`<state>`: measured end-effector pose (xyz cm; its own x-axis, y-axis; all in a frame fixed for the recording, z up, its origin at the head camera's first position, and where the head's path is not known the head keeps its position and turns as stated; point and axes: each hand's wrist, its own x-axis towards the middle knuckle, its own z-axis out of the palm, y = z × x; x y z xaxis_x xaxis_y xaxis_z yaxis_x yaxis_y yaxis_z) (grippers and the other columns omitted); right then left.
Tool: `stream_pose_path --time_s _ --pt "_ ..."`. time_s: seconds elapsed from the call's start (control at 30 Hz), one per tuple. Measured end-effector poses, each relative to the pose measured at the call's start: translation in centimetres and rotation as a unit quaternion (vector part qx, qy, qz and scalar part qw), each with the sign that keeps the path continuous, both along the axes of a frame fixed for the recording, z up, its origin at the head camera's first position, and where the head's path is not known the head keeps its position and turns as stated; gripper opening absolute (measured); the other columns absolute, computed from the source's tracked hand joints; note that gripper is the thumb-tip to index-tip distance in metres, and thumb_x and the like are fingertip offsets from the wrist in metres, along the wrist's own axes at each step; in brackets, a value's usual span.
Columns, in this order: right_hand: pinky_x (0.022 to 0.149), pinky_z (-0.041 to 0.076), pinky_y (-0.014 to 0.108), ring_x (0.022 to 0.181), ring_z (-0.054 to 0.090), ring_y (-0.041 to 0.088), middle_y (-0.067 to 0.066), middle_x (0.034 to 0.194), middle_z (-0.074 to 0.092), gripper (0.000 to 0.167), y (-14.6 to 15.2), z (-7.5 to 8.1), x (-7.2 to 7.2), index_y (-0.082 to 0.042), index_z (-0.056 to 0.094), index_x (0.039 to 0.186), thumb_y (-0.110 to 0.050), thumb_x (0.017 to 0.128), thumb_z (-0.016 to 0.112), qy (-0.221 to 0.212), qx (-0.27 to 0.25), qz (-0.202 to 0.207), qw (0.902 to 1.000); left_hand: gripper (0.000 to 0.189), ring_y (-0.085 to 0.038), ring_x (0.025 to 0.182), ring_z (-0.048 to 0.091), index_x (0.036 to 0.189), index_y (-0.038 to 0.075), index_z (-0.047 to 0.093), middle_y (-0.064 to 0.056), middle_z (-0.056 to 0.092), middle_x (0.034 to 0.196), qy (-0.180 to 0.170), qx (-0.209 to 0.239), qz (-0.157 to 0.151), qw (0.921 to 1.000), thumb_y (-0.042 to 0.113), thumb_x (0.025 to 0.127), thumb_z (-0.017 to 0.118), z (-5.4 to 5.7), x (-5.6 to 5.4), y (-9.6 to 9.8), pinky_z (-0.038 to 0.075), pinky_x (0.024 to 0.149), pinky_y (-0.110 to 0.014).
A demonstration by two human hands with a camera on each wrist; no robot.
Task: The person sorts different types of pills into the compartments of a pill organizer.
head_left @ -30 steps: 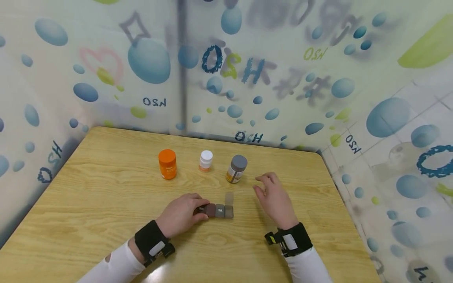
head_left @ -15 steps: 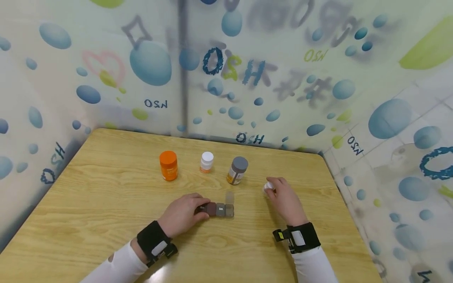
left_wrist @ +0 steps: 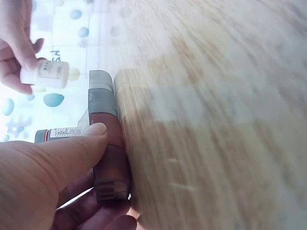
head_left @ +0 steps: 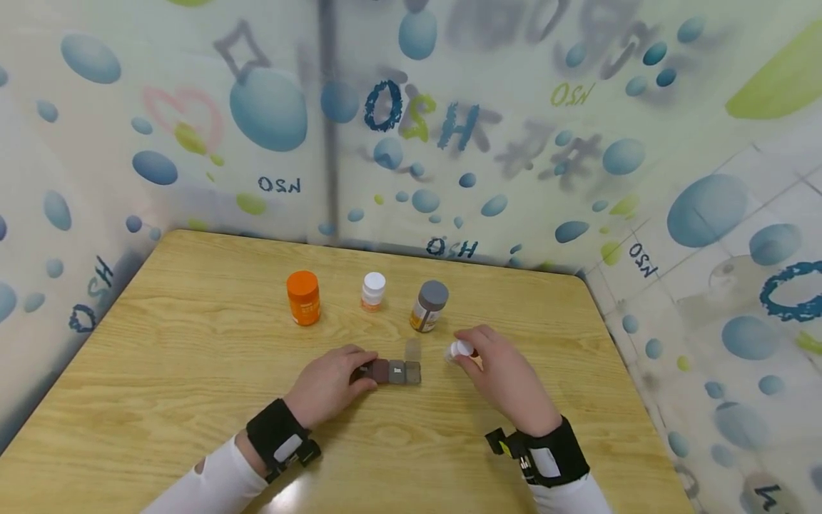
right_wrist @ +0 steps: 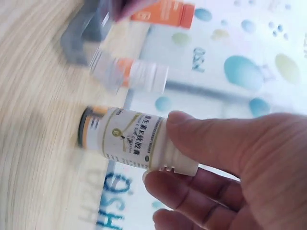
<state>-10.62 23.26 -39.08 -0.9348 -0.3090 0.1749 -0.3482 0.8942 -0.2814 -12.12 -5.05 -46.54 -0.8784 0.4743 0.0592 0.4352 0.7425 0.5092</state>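
Observation:
In the head view my left hand (head_left: 327,385) grips the left end of a pill organizer (head_left: 397,372) lying on the table, thumb at the front and fingers behind. Its several compartments run from dark brown to grey, and the clear lid (head_left: 413,350) at the right end stands open. My right hand (head_left: 507,375) pinches a small white pill bottle (head_left: 459,350) by its cap end, tilted, just right of the organizer. Printed text on the bottle's label (right_wrist: 129,139) shows in the right wrist view. The left wrist view has the thumb (left_wrist: 91,139) pressed on the organizer's side.
Behind the organizer stand an orange bottle (head_left: 304,298), a white bottle with an orange base (head_left: 373,291) and a grey-capped bottle (head_left: 429,307). The wooden table (head_left: 212,314) ends at a patterned curtain (head_left: 270,207) at the back.
My right hand reached right, took hold of the white pill bottle, then brought it left toward the organizer. My left hand has stayed on the organizer.

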Motion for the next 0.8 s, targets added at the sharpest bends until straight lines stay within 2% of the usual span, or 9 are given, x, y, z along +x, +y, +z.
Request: stream_pose_path --time_s 0.17,0.33,0.43,0.6,0.8 --pt "0.068 0.047 0.021 0.082 0.053 0.0 -0.015 0.101 0.053 0.033 -2.6 0.4 1.7 -0.023 0.057 0.114 -0.031 0.084 0.066 -0.022 0.022 0.064 0.9975 0.048 -0.009 0.092 0.056 0.124 0.02 0.057 0.003 0.06 0.112 0.004 0.004 0.0 1.0 0.04 0.082 0.065 -0.1 0.0 0.0 0.047 0.077 -0.032" --pt "0.07 0.048 0.025 0.081 0.054 0.003 -0.014 0.1 0.055 0.029 -4.8 -0.4 2.8 -0.024 0.057 0.11 -0.035 0.084 0.064 -0.053 0.02 0.142 0.9883 0.047 -0.009 0.092 0.055 0.125 0.02 0.056 0.004 0.059 0.112 0.006 0.01 0.004 0.9999 0.039 0.082 0.066 0.0 0.0 0.0 0.047 0.078 -0.032" --pt "0.069 0.047 0.024 0.078 0.052 0.002 -0.013 0.097 0.056 0.028 -5.8 -1.0 3.2 -0.023 0.058 0.108 -0.036 0.084 0.064 -0.054 0.03 0.175 0.9826 0.047 -0.009 0.094 0.056 0.124 0.02 0.056 0.003 0.059 0.113 0.007 0.009 0.006 0.9999 0.039 0.082 0.066 0.0 0.0 0.0 0.047 0.079 -0.033" --pt "0.069 0.046 0.022 0.077 0.05 -0.001 -0.013 0.096 0.055 0.027 -6.4 -1.9 3.4 -0.022 0.06 0.106 -0.036 0.084 0.065 -0.072 0.047 0.194 0.9771 0.047 -0.01 0.096 0.056 0.125 0.021 0.056 0.003 0.059 0.114 0.003 0.006 0.013 0.9999 0.039 0.082 0.066 0.1 0.1 0.1 0.047 0.08 -0.033" --pt "0.068 0.046 0.021 0.077 0.049 -0.002 -0.014 0.097 0.053 0.025 -6.6 -2.5 3.5 -0.023 0.06 0.105 -0.035 0.084 0.064 -0.088 0.05 0.197 0.9752 0.048 -0.011 0.099 0.056 0.124 0.021 0.056 0.004 0.059 0.115 0.003 0.008 0.016 0.9998 0.04 0.082 0.066 0.0 0.0 0.1 0.047 0.081 -0.034"
